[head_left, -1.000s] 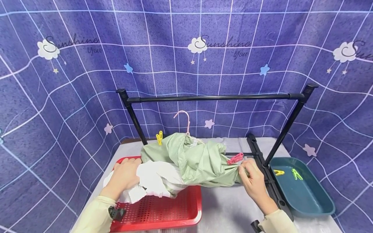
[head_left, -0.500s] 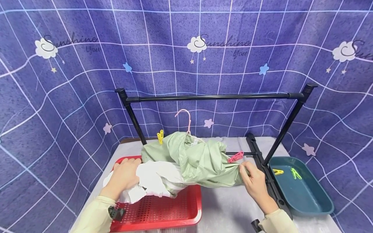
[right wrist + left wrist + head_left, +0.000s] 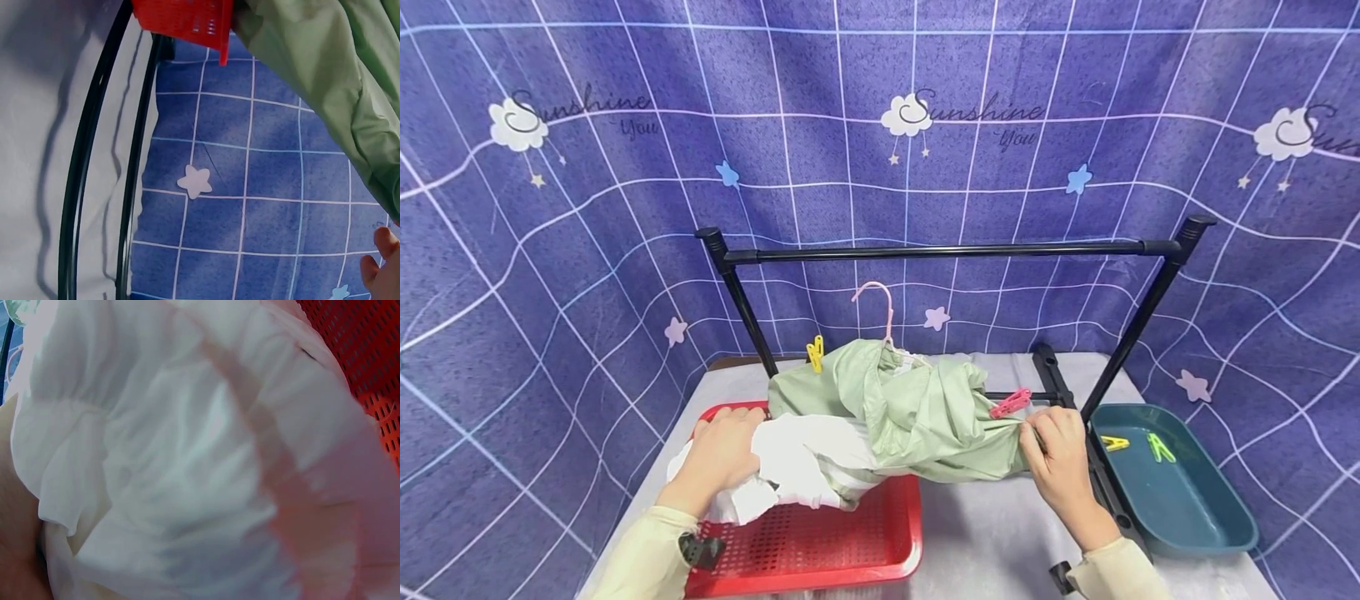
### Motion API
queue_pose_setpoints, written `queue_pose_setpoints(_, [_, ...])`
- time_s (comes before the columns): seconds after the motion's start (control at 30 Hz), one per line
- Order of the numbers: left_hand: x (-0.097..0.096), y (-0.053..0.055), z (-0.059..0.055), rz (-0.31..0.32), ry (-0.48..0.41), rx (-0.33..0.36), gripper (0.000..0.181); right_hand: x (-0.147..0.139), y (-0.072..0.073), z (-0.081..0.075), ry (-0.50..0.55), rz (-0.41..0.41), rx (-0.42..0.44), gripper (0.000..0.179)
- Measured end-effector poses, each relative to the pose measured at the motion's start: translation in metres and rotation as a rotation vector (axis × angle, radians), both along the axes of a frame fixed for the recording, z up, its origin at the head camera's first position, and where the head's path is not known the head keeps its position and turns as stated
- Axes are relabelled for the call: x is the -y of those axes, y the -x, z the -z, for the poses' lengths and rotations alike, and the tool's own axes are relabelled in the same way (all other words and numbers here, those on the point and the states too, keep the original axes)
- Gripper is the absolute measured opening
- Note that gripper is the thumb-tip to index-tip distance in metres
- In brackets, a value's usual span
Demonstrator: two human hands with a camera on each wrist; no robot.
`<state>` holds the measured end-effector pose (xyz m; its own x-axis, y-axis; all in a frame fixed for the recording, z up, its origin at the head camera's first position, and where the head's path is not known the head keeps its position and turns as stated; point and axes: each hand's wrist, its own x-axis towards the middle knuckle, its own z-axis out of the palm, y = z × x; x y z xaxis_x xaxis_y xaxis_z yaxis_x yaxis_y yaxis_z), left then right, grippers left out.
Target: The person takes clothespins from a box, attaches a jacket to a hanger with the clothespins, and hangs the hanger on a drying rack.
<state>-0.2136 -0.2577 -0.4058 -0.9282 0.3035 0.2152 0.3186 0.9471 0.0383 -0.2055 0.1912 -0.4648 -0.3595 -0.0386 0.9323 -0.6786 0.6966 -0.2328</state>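
A light green garment [image 3: 917, 417] hangs bunched on a pink hanger [image 3: 889, 312], whose hook rises free below the rack's bar. A yellow clothespin [image 3: 815, 354] stands at its left shoulder, and a pink clothespin [image 3: 1011, 403] is at its right side. My left hand [image 3: 726, 450] grips the white cloth [image 3: 808, 458] at the garment's left, over a red basket; that cloth fills most of the left wrist view. With thumb and fingers, my right hand [image 3: 1060, 458] pinches the green edge just beside the pink clothespin. In the right wrist view, only fingertips [image 3: 384, 240] show below the green fabric [image 3: 312, 69].
A black rack [image 3: 955, 250] stands behind the garment, its foot bar [image 3: 1108, 492] running along the right. Below left sits the red perforated basket [image 3: 850, 542]. At right, a dark teal tray [image 3: 1206, 500] holds a yellow clothespin [image 3: 1115, 443] and a green clothespin [image 3: 1161, 447].
The hanger, garment and clothespins have shifted slightly right. My right hand has moved a little right and its fingers have turned on the edge. The left hand stays nearly in place.
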Motion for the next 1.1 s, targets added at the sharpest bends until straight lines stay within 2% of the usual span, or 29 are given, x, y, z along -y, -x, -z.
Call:
queue_pose_setpoints(0.17, [-0.001,0.0,-0.002,0.002,0.002,-0.009,0.039,0.001,-0.002,0.001,0.018,0.056,-0.015,0.033])
queue_pose_setpoints(0.3, [-0.001,-0.001,-0.002,-0.002,-0.006,-0.011,0.039,0.002,-0.003,-0.001,0.028,0.064,-0.062,0.035])
queue_pose_setpoints(0.53, [-0.003,0.0,-0.002,0.006,-0.007,-0.048,0.035,-0.002,-0.002,-0.003,0.053,0.024,-0.146,0.035])
queue_pose_setpoints(0.73, [-0.007,0.004,-0.001,0.03,-0.009,-0.09,0.032,-0.008,-0.004,-0.006,0.102,-0.005,-0.175,0.042])
queue_pose_setpoints(1.1, [-0.016,0.008,-0.017,0.048,-0.014,-0.086,0.044,-0.02,-0.003,-0.014,0.117,0.0,-0.21,0.041])
